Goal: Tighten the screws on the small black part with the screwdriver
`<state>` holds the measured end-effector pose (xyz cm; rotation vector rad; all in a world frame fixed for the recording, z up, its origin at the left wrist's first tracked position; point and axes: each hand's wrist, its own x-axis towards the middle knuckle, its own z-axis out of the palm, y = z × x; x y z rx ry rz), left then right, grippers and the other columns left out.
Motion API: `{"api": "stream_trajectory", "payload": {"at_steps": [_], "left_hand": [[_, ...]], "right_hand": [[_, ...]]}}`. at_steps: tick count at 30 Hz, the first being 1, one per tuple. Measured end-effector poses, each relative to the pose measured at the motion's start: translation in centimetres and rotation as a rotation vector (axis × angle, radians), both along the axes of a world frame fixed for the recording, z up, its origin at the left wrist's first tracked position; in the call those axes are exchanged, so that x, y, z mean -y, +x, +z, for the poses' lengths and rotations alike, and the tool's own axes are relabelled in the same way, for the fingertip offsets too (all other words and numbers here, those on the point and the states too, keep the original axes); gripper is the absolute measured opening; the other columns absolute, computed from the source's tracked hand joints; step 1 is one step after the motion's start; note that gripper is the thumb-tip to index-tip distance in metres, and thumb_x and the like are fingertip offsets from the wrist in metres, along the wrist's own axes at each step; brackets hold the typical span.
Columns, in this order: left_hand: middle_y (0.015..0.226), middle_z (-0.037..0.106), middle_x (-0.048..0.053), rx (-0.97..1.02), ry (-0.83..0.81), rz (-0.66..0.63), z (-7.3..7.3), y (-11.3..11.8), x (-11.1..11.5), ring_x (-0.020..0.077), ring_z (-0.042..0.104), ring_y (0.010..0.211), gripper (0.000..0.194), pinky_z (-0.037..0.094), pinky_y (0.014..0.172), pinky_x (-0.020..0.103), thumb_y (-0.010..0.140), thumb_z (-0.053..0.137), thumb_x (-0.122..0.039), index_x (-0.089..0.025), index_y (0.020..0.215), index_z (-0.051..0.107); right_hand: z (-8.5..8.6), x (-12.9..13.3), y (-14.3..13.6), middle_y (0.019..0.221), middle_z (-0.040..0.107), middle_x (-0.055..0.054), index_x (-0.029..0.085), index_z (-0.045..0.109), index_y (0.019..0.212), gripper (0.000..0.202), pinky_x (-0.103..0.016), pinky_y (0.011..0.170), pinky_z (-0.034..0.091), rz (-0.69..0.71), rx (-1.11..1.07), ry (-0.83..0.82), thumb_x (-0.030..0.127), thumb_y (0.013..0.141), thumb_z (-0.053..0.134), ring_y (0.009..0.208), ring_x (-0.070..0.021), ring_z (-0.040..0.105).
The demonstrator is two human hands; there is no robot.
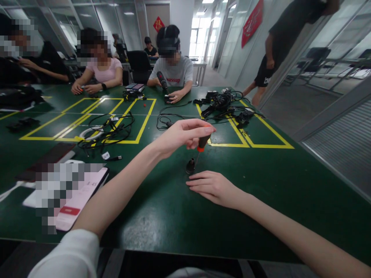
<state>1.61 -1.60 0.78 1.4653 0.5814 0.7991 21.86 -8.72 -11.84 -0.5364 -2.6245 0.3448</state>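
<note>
My left hand (189, 133) is closed round the top of a screwdriver (202, 143) with a black and orange handle. The screwdriver leans slightly, its thin shaft pointing down at a small dark round part (190, 166) with a short upright stub. Whether the tip touches that part or the table beside it is too small to tell. My right hand (216, 187) lies flat on the green table (162, 220), fingers stretched out, with its fingertips just in front of the round part.
Phones (84, 197) lie at the left. Black cables (116, 129) with a white tag and a larger cable pile (223, 104) lie farther back. Yellow tape (228, 145) marks the table. Several people sit across it; a person (282, 34) stands at the right.
</note>
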Motion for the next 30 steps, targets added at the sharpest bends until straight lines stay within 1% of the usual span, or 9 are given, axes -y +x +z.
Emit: {"api": "stream_trajectory", "payload": {"at_steps": [3, 7, 9, 12, 14, 16, 20, 24, 30], "left_hand": [[0.078, 0.066, -0.002, -0.009, 0.028, 0.034, 0.0, 0.0, -0.1, 0.0036, 0.052, 0.053, 0.032, 0.039, 0.048, 0.017, 0.080, 0.083, -0.041, -0.015, 0.092, 0.068], [0.084, 0.072, 0.000, 0.003, 0.066, 0.048, -0.1, 0.0, -0.4, 0.0035, 0.052, 0.050, 0.042, 0.039, 0.047, 0.018, 0.077, 0.086, -0.042, -0.018, 0.089, 0.054], [0.078, 0.069, -0.002, 0.012, 0.102, 0.043, 0.0, -0.1, -0.5, 0.0037, 0.051, 0.051, 0.049, 0.038, 0.046, 0.017, 0.072, 0.091, -0.041, -0.019, 0.085, 0.050], [0.075, 0.063, -0.004, 0.008, 0.145, 0.004, 0.1, -0.1, -0.3, 0.0044, 0.052, 0.056, 0.052, 0.038, 0.047, 0.017, 0.065, 0.095, -0.039, -0.019, 0.083, 0.051], [0.073, 0.058, -0.006, -0.005, 0.178, -0.020, 0.3, -0.1, -0.1, 0.0042, 0.050, 0.057, 0.047, 0.039, 0.050, 0.017, 0.066, 0.094, -0.038, -0.018, 0.084, 0.055], [0.070, 0.054, -0.007, -0.043, 0.235, -0.024, 0.4, 0.0, 0.1, 0.0040, 0.047, 0.057, 0.038, 0.040, 0.053, 0.018, 0.071, 0.090, -0.036, -0.016, 0.088, 0.062], [0.069, 0.055, -0.003, -0.176, 0.420, 0.041, 0.6, 0.0, 0.2, 0.0076, 0.049, 0.061, 0.031, 0.040, 0.057, 0.021, 0.081, 0.080, -0.043, -0.015, 0.086, 0.070], [0.074, 0.062, -0.001, -0.265, 0.714, 0.235, 0.4, -0.2, 0.0, 0.0095, 0.050, 0.065, 0.027, 0.039, 0.062, 0.023, 0.089, 0.071, -0.042, -0.016, 0.082, 0.070], [0.068, 0.059, -0.001, -0.504, 1.121, 0.428, 0.4, -0.5, 0.0, 0.0116, 0.051, 0.061, 0.036, 0.031, 0.060, 0.026, 0.098, 0.056, -0.047, -0.018, 0.077, 0.059]], "right_hand": [[-0.1, -0.3, 0.2, 0.107, 0.083, -0.008, 0.021, 0.080, 0.109, 0.024, -0.040, 0.091, 0.065, -0.058, -0.174, -0.045, 0.019, 0.103, 0.057, 0.105, -0.0237, 0.078], [0.2, -1.5, 0.8, 0.085, 0.080, -0.006, 0.021, 0.078, 0.096, 0.016, -0.034, 0.073, 0.064, -0.364, -0.399, -0.203, 0.023, 0.097, 0.063, 0.073, -0.0197, 0.075], [0.4, -2.6, 0.8, 0.100, 0.081, -0.008, 0.020, 0.077, 0.110, 0.020, -0.036, 0.078, 0.065, -0.414, -0.434, -0.360, 0.026, 0.094, 0.066, 0.083, -0.0213, 0.077], [0.7, -4.1, 0.1, 0.134, 0.073, -0.012, 0.020, 0.067, 0.137, 0.050, -0.048, 0.103, 0.059, -0.260, -0.384, -0.577, 0.029, 0.088, 0.073, 0.120, -0.0275, 0.071], [0.8, -4.6, -0.7, 0.135, 0.073, -0.013, 0.018, 0.069, 0.133, 0.045, -0.050, 0.112, 0.052, -0.167, -0.333, -0.668, 0.031, 0.091, 0.073, 0.127, -0.0281, 0.068], [0.8, -4.7, -1.3, 0.126, 0.076, -0.012, 0.016, 0.073, 0.123, 0.034, -0.048, 0.110, 0.054, -0.165, -0.323, -0.700, 0.033, 0.093, 0.071, 0.118, -0.0267, 0.071], [0.1, -4.5, -1.7, 0.110, 0.079, -0.009, 0.017, 0.073, 0.117, 0.032, -0.042, 0.094, 0.060, -0.315, -0.342, -0.587, 0.034, 0.090, 0.075, 0.097, -0.0237, 0.074], [-1.1, -4.4, -1.6, 0.104, 0.078, -0.009, 0.019, 0.071, 0.116, 0.036, -0.040, 0.084, 0.061, -0.448, -0.296, -0.338, 0.039, 0.089, 0.078, 0.088, -0.0238, 0.074], [-1.7, -4.2, -1.8, 0.091, 0.074, -0.010, 0.020, 0.066, 0.099, 0.036, -0.036, 0.073, 0.057, -0.480, -0.246, -0.016, 0.053, 0.090, 0.075, 0.082, -0.0260, 0.072]]}}
